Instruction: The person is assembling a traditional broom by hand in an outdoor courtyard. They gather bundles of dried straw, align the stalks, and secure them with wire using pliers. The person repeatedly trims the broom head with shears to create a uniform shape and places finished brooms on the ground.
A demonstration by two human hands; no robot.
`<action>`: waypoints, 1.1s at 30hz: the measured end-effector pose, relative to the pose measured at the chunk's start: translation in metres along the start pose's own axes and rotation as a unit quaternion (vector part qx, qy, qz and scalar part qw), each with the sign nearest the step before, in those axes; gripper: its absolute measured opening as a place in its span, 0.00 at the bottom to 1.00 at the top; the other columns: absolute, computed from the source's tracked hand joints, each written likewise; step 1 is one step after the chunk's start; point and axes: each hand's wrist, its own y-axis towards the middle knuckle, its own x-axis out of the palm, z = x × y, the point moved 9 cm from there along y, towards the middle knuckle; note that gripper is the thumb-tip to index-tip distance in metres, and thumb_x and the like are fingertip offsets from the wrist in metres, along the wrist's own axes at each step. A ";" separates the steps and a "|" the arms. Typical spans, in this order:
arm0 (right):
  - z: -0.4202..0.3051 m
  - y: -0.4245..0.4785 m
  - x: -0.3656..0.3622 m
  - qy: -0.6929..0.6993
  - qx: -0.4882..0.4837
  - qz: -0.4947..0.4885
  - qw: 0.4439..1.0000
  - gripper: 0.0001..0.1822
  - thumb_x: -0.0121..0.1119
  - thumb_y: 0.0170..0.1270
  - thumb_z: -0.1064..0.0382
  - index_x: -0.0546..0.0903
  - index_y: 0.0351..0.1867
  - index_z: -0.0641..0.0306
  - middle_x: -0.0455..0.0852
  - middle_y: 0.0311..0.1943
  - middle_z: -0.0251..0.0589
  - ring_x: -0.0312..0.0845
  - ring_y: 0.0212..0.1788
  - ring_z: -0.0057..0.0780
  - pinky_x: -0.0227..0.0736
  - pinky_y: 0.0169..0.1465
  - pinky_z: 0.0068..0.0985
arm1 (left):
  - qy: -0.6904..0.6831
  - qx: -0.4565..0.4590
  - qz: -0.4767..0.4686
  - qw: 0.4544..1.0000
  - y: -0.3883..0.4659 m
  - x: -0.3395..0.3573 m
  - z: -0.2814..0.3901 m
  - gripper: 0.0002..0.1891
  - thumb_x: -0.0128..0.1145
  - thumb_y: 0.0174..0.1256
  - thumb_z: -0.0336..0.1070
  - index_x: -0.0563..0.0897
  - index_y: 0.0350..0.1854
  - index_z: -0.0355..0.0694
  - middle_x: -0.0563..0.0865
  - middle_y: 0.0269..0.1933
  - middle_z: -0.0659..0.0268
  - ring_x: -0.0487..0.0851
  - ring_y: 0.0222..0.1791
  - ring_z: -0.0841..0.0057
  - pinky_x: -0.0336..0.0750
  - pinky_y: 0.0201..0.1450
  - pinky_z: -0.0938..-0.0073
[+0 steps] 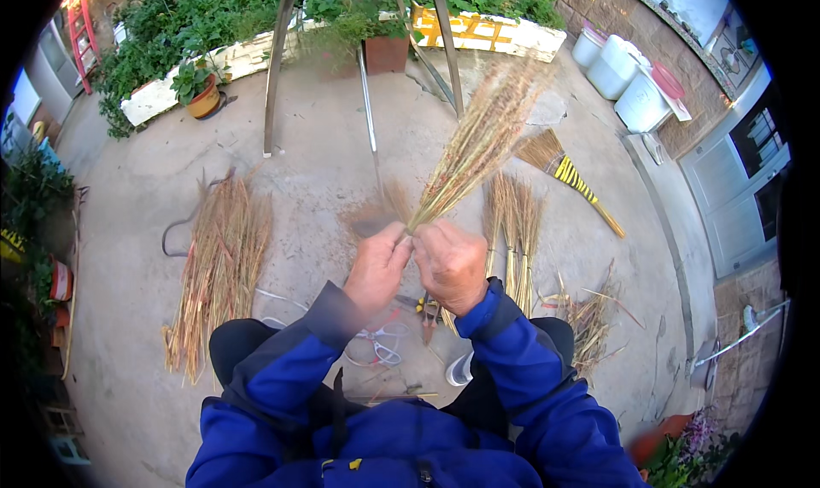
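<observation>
A bundle of dry broomcorn stalks (471,145) slants up and to the right from my two hands, its seedy heads blurred. My left hand (381,264) pinches the narrow stalk end between thumb and fingers. Touching it, my right hand (451,264) is closed around the same end. Below the hands, pliers (429,315) with dark jaws lie on the ground, beside scissors (384,347) with pale handles. A loose pile of stalks (224,264) lies at the left. Several tied bundles (511,232) lie to the right of my hands.
A broom (570,171) with yellow and black binding lies at the upper right. Stalk scraps (592,325) lie near my right knee. A clear container (459,369) sits between my legs. Metal legs (280,72) of a frame stand ahead, before the planter wall (487,33). White buckets (644,100) stand farther right.
</observation>
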 end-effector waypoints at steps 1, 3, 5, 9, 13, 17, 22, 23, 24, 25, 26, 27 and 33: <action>-0.001 0.000 0.001 -0.012 -0.006 -0.001 1.000 0.06 0.61 0.47 0.72 0.75 0.27 0.62 0.75 0.23 0.41 0.76 0.25 0.40 0.70 0.27 0.36 | 0.033 0.027 0.010 0.999 0.000 0.000 0.005 0.06 0.49 0.71 0.30 0.73 0.35 0.33 0.76 0.23 0.56 0.75 0.22 0.65 0.68 0.27 0.66; -0.002 -0.001 0.003 -0.033 -0.021 -0.014 0.999 0.07 0.62 0.47 0.71 0.75 0.26 0.62 0.74 0.22 0.41 0.75 0.25 0.40 0.70 0.27 0.35 | 0.097 0.053 0.014 0.994 0.000 0.000 0.011 0.04 0.50 0.70 0.28 0.72 0.35 0.33 0.76 0.24 0.50 0.76 0.24 0.56 0.69 0.28 0.62; -0.003 -0.001 0.004 -0.048 -0.027 -0.023 0.998 0.07 0.62 0.47 0.70 0.74 0.25 0.62 0.73 0.22 0.41 0.75 0.25 0.40 0.70 0.27 0.36 | 0.159 0.049 0.002 0.986 -0.002 0.002 0.017 0.03 0.51 0.68 0.27 0.72 0.36 0.33 0.77 0.27 0.43 0.78 0.30 0.42 0.70 0.30 0.56; -0.007 0.001 0.005 -0.066 -0.030 -0.036 0.997 0.07 0.62 0.46 0.70 0.74 0.25 0.62 0.73 0.23 0.41 0.75 0.26 0.39 0.70 0.29 0.35 | 0.190 0.055 0.001 0.980 -0.003 0.001 0.018 0.03 0.51 0.66 0.26 0.71 0.37 0.34 0.78 0.27 0.42 0.78 0.35 0.40 0.70 0.32 0.52; -0.011 0.001 0.005 -0.086 -0.041 -0.033 0.995 0.07 0.62 0.46 0.69 0.75 0.27 0.62 0.74 0.24 0.40 0.76 0.27 0.38 0.70 0.30 0.35 | 0.212 0.054 0.014 0.976 -0.004 0.001 0.020 0.03 0.51 0.66 0.27 0.70 0.37 0.35 0.78 0.27 0.43 0.78 0.34 0.41 0.70 0.32 0.51; -0.012 0.002 0.000 -0.060 -0.039 -0.010 0.997 0.08 0.62 0.46 0.70 0.76 0.28 0.62 0.74 0.24 0.39 0.76 0.26 0.38 0.71 0.29 0.34 | 0.227 0.077 0.029 0.970 -0.004 0.000 0.023 0.04 0.52 0.65 0.27 0.70 0.37 0.36 0.79 0.27 0.44 0.79 0.33 0.41 0.70 0.32 0.50; -0.011 -0.001 -0.001 -0.057 -0.034 0.002 0.998 0.08 0.63 0.46 0.70 0.77 0.30 0.62 0.74 0.24 0.39 0.76 0.26 0.37 0.71 0.29 0.33 | 0.260 0.068 0.026 0.963 -0.003 0.003 0.021 0.05 0.53 0.63 0.27 0.70 0.38 0.36 0.80 0.29 0.44 0.79 0.35 0.42 0.71 0.32 0.50; -0.011 -0.001 -0.001 -0.058 -0.031 0.001 0.998 0.08 0.63 0.46 0.71 0.77 0.30 0.62 0.75 0.24 0.39 0.76 0.27 0.38 0.71 0.29 0.33 | 0.268 0.060 0.019 0.961 -0.003 0.004 0.020 0.06 0.53 0.63 0.27 0.70 0.38 0.36 0.80 0.30 0.44 0.79 0.36 0.42 0.71 0.32 0.50; -0.011 -0.001 -0.002 -0.060 -0.029 -0.001 0.998 0.08 0.63 0.47 0.71 0.78 0.30 0.62 0.76 0.25 0.39 0.76 0.27 0.38 0.71 0.29 0.33 | 0.269 0.053 0.016 0.962 -0.003 0.005 0.019 0.05 0.53 0.64 0.28 0.70 0.38 0.36 0.80 0.30 0.45 0.80 0.34 0.43 0.71 0.32 0.51; -0.011 -0.001 -0.002 -0.061 -0.027 -0.002 0.998 0.08 0.63 0.47 0.71 0.78 0.31 0.62 0.76 0.25 0.39 0.77 0.27 0.38 0.72 0.29 0.33 | 0.270 0.046 0.012 0.962 -0.003 0.006 0.019 0.05 0.53 0.65 0.29 0.70 0.39 0.36 0.80 0.29 0.45 0.80 0.33 0.45 0.72 0.32 0.52; -0.008 -0.003 -0.004 -0.038 -0.018 0.008 0.999 0.08 0.63 0.48 0.71 0.78 0.31 0.63 0.77 0.26 0.40 0.77 0.28 0.39 0.72 0.30 0.33 | 0.270 0.040 0.008 0.962 -0.003 0.006 0.018 0.05 0.52 0.67 0.30 0.71 0.39 0.36 0.80 0.29 0.45 0.81 0.32 0.46 0.72 0.32 0.52; -0.005 -0.003 -0.006 -0.014 -0.011 0.020 1.000 0.08 0.63 0.48 0.72 0.79 0.31 0.63 0.78 0.26 0.40 0.77 0.28 0.39 0.72 0.30 0.34 | 0.213 0.061 0.021 0.975 -0.002 0.004 0.019 0.05 0.52 0.69 0.31 0.71 0.39 0.36 0.79 0.27 0.50 0.79 0.28 0.53 0.71 0.29 0.57; 0.017 0.003 -0.028 0.023 0.072 0.046 0.996 0.09 0.67 0.53 0.71 0.82 0.36 0.66 0.79 0.28 0.45 0.79 0.29 0.41 0.73 0.31 0.32 | -0.207 -0.057 -0.004 0.977 0.005 -0.004 -0.003 0.12 0.49 0.77 0.42 0.73 0.35 0.40 0.68 0.22 0.75 0.63 0.19 0.89 0.57 0.20 0.83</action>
